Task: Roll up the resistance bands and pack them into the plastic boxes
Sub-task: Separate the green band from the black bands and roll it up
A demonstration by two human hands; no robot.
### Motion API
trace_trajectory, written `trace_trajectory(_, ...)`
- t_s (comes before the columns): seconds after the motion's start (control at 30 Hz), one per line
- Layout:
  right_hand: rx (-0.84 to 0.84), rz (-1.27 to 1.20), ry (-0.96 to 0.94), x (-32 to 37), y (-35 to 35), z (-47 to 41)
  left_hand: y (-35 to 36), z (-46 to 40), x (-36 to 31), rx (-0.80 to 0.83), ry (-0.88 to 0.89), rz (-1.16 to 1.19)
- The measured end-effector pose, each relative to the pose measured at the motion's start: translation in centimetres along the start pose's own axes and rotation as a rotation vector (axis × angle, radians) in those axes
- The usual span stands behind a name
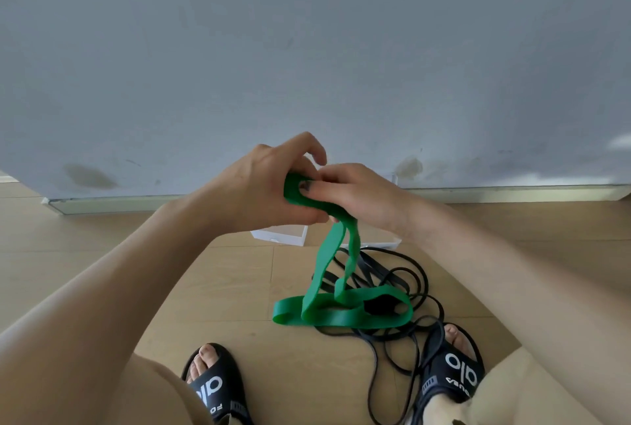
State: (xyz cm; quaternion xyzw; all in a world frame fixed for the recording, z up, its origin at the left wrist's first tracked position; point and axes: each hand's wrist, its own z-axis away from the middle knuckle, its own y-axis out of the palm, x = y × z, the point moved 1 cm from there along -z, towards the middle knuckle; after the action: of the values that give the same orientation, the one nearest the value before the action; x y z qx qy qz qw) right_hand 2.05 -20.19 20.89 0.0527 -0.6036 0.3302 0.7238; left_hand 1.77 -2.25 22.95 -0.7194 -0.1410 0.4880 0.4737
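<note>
A wide green resistance band (327,313) hangs from both hands, its lower loops lying on the wooden floor. My left hand (263,189) grips the rolled top end of the band. My right hand (358,194) pinches the same rolled end, with the thumb pressed on it. Under the green loops lies a tangle of thin black resistance bands (403,332). Behind my hands stand two clear plastic boxes: one (280,236) partly hidden by my left hand, the other (389,243) almost wholly hidden by my right wrist.
A grey wall (307,49) with a metal skirting strip (112,204) rises just beyond the boxes. My two feet in black slides (215,387) (457,373) rest on the floor near the black bands, some of which run past the right foot.
</note>
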Motion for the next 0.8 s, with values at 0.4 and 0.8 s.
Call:
trace_trajectory(0.4, -0.068, -0.641, -0.014, 0.0, -1.9, 0.2, -1.1, 0.8, 4.3, -0.049, -0.348, 0.782)
trace_trajectory(0.8, 0.039, -0.555, 0.047, -0.6, -0.8, -0.3, -1.1, 0.0, 2.7, -0.035, -0.207, 1.097)
